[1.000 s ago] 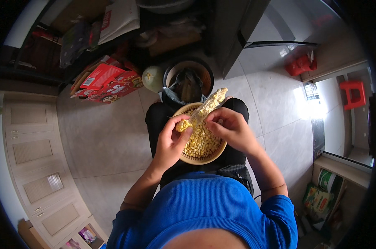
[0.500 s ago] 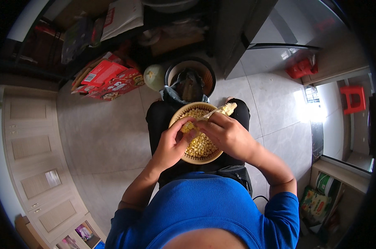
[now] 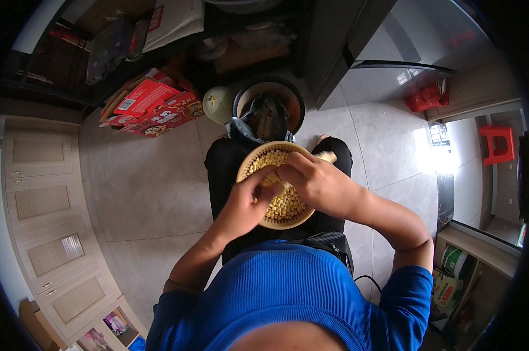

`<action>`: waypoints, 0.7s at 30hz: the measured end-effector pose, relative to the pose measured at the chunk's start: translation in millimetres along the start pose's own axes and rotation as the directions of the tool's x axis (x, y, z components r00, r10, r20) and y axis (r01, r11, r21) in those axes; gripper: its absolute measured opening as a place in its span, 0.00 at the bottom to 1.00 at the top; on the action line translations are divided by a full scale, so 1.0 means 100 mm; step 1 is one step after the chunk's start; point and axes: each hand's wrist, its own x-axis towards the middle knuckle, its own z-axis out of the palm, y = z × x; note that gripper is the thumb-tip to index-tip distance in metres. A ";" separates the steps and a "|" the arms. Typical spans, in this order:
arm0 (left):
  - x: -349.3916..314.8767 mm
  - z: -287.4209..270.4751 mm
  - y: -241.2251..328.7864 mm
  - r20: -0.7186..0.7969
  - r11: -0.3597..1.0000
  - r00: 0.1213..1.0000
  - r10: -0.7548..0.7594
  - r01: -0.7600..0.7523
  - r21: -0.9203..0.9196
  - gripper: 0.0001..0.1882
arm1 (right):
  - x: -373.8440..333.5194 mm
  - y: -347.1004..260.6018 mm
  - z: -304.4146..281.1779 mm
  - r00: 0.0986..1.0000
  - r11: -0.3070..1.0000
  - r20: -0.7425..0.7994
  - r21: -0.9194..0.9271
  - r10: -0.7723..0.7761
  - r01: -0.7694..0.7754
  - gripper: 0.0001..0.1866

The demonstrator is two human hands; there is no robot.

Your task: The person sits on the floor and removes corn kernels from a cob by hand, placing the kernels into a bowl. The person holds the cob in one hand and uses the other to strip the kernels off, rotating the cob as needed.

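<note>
Head view, from left to right: pale panelled wooden cabinet doors [image 3: 42, 205] curve along the left edge; beyond them, on the grey tiled floor [image 3: 147, 187], lie flattened red printed cardboard boxes [image 3: 153, 108]; just right of those sits a pale green round gourd-like thing [image 3: 218, 105], touching a dark round bin [image 3: 270, 105] lined with a grey bag. Below the bin, on the person's black-trousered lap, rests a round woven tan basket [image 3: 254, 161] filled with loose yellow corn kernels [image 3: 282, 202]. The left hand [image 3: 244, 202] comes in over the basket's near left rim, fingers curled and thumb pressed toward the other hand; the right hand [image 3: 317, 181] lies over the basket's right side, closed around a pale corn cob [image 3: 327, 156] whose tip pokes out past its knuckles above the far right rim; both hands meet over the kernels, touching, and how much of the cob the left hand grips cannot be told. Farther right, a red plastic stool [image 3: 498, 143] stands in bright light.
</note>
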 end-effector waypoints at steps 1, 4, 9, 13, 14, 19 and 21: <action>-0.01 0.04 -0.02 -0.001 0.999 0.999 0.035 -0.035 -0.009 0.16 | 0.00 0.04 0.00 1.000 1.000 0.016 0.016 -0.010 0.010 0.17; -0.01 0.01 0.02 0.024 0.978 0.992 -0.125 0.127 -0.166 0.17 | 0.02 0.05 -0.05 0.972 0.914 -0.075 0.363 0.224 -0.183 0.10; -0.02 -0.15 -0.11 0.061 0.821 0.965 -0.255 0.250 -0.513 0.17 | -0.03 -0.02 -0.23 0.809 0.173 0.261 0.899 0.526 -0.402 0.09; -0.05 -0.33 -0.11 -0.037 0.756 0.944 -0.329 0.239 -0.609 0.15 | -0.21 -0.07 -0.04 0.774 -0.258 0.389 0.920 0.499 -0.297 0.09; -0.06 -0.37 -0.16 -0.059 0.748 0.950 -0.307 0.203 -0.632 0.15 | -0.20 -0.08 0.01 0.754 -0.246 0.414 0.910 0.510 -0.333 0.09; -0.10 -0.54 -0.26 -0.206 0.733 0.955 -0.214 0.018 -0.680 0.15 | -0.16 0.15 0.33 0.735 0.362 0.149 0.795 0.662 -0.487 0.09; -0.11 -0.62 -0.28 -0.265 0.739 0.940 -0.217 -0.019 -0.673 0.15 | -0.04 0.49 0.56 0.742 0.595 -0.062 0.644 0.667 -0.481 0.07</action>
